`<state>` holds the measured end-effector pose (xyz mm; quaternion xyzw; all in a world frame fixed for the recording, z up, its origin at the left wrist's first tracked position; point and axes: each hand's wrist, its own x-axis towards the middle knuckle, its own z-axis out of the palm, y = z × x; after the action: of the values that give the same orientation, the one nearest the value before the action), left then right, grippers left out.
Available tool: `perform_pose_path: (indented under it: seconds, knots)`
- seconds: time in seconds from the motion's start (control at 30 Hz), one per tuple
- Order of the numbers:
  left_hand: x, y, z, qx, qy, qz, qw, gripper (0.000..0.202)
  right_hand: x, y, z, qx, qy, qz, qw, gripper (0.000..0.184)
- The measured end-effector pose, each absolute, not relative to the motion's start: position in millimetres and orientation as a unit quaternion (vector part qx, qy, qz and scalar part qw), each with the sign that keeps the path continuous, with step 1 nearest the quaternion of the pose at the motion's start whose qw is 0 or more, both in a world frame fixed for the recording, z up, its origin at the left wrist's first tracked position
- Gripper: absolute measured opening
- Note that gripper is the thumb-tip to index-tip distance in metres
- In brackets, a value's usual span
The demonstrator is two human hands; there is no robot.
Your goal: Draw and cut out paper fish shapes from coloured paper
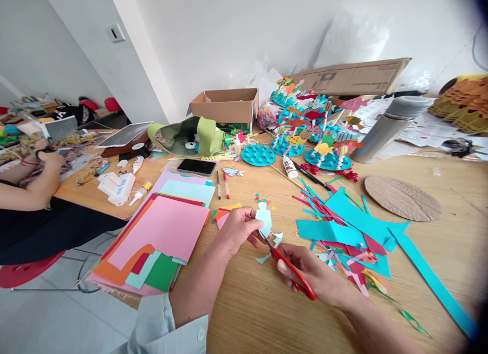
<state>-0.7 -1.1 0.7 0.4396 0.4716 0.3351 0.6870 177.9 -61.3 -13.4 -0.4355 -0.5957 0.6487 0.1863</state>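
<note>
Between the thumb and fingers of my left hand (243,226) is a pale blue paper cutout (263,217), held upright above the table. My right hand (301,267) grips red-handled scissors (295,273), whose blades meet the lower edge of the cutout. Small pale blue scraps (277,238) hang or lie just below the blades. Behind the cutout, small round paper dots (261,197) are scattered on the wood. Left of it, orange and yellow paper pieces (224,211) lie partly behind my left hand.
Coloured paper sheets (171,227) are stacked at left. Turquoise strips and scraps (343,211) spread at right, near a cardboard oval (402,198). Farther back stand blue bases with paper fish (324,145), a glue bottle (290,167) and a steel flask (385,130). Another person's arm (30,186) is far left.
</note>
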Motion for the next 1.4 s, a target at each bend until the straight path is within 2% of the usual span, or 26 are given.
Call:
perform_pose_path:
  seconds: [1.23,1.4]
  knots:
    - [-2.0,0.7,-0.1,0.434,0.494,0.361,0.661,0.02,179.1,-60.6,-15.2,-0.425,-0.599,0.654,0.182,0.047]
    - [-2.8,3.4,-1.0,0.407,0.504,0.422,0.634,0.021,179.8,-62.9,-8.3,-0.458,-0.685,0.55,0.138,0.038]
